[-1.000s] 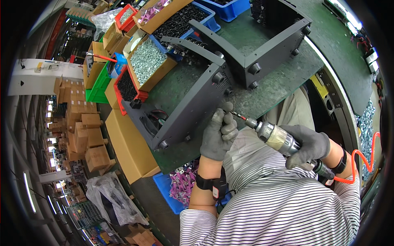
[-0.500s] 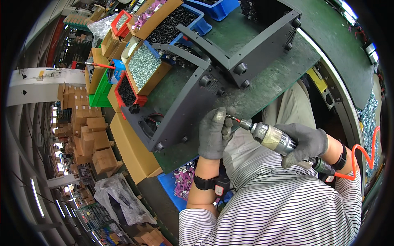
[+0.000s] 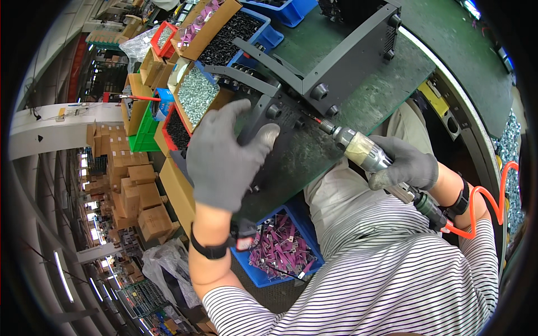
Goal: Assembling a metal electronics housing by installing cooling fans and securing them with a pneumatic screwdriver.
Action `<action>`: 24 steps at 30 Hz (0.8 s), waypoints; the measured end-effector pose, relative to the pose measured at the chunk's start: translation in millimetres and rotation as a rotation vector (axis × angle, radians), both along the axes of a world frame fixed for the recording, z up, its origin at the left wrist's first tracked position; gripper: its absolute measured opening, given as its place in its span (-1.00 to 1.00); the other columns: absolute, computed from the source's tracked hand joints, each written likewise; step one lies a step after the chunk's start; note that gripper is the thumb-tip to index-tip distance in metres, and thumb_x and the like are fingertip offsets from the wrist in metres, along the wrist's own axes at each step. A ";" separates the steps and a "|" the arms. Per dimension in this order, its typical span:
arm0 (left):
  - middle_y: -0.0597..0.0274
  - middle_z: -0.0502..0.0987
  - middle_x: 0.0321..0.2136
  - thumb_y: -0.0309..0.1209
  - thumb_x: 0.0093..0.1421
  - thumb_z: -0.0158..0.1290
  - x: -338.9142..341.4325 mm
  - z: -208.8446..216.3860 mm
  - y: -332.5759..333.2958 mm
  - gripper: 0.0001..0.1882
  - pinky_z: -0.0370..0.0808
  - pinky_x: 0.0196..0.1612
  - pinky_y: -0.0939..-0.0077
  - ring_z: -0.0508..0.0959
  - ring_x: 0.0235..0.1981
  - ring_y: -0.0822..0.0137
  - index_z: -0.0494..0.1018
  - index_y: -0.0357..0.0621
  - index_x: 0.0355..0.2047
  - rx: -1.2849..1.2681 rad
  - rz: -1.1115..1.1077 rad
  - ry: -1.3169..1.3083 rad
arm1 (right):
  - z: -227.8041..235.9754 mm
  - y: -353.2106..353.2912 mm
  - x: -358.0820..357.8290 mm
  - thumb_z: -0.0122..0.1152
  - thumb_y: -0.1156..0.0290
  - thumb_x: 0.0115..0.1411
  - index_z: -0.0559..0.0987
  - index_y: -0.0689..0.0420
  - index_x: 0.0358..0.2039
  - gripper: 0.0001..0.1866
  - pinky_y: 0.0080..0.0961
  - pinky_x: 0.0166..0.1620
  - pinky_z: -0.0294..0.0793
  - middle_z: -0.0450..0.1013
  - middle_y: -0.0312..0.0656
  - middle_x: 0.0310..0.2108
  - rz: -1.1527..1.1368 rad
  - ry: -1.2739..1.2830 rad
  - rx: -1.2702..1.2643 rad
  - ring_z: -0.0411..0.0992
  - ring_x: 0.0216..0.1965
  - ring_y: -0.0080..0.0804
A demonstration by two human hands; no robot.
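Note:
My right hand (image 3: pixel 404 163), in a grey glove, is wrapped round an air screwdriver (image 3: pixel 365 150) with an orange hose. Its bit points up-left, beside the near dark metal housing (image 3: pixel 272 122) with round black feet. Over that housing hangs my left hand (image 3: pixel 223 158), gloved too, thumb and fingers apart with nothing seen between them; it covers much of the panel. Whether it touches the metal I cannot tell. A second dark housing (image 3: pixel 353 67) stands just beyond, to the right, with its own feet.
Bins of silver screws (image 3: pixel 197 95) and black parts (image 3: pixel 232 36) line the far left of the green table (image 3: pixel 372 106). A blue bin (image 3: pixel 238 260) of purple-handled pieces sits below my left forearm. The orange hose (image 3: pixel 475 204) loops at right.
My left hand has left the bit's tip and moved left over the near housing, its fingers now apart. The screwdriver has risen up-left toward the gap between the housings.

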State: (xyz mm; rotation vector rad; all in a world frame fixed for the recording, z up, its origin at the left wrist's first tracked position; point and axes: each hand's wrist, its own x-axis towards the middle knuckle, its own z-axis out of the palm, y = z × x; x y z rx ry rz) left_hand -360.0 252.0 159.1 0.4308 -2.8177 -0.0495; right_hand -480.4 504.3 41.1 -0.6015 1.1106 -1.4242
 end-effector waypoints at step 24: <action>-0.20 0.52 -0.53 -0.25 -0.10 0.15 -47.0 -26.2 -49.7 -0.66 0.48 -0.26 0.23 0.54 -0.41 -0.11 0.54 -0.32 -0.43 0.471 -0.103 -0.544 | 3.8 -24.7 3.2 0.43 0.31 -0.03 0.43 0.31 -0.04 -0.41 -0.60 -0.23 0.40 0.41 -0.31 -0.37 -0.033 0.068 0.044 0.37 -0.34 -0.59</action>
